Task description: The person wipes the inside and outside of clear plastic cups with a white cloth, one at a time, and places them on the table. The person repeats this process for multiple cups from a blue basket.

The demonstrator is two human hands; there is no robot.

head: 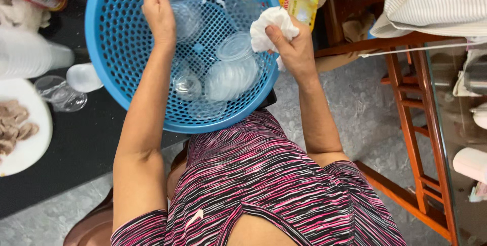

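A round blue perforated basket (109, 63) rests in front of me and holds several clear plastic cups and lids (231, 71). My left hand (160, 15) reaches into the basket and closes on a clear plastic cup (186, 20) near its far side. Over the basket's right rim, my right hand (291, 45) grips a crumpled white cloth (269, 27).
A white plate of meat pieces (20, 129) lies at the left on a black surface, with clear cups (61, 93) and a stack of white cups (30, 55) beside it. A yellow packet (302, 5) sits behind the basket. A wooden chair (411, 124) and glass table (456, 124) stand at right.
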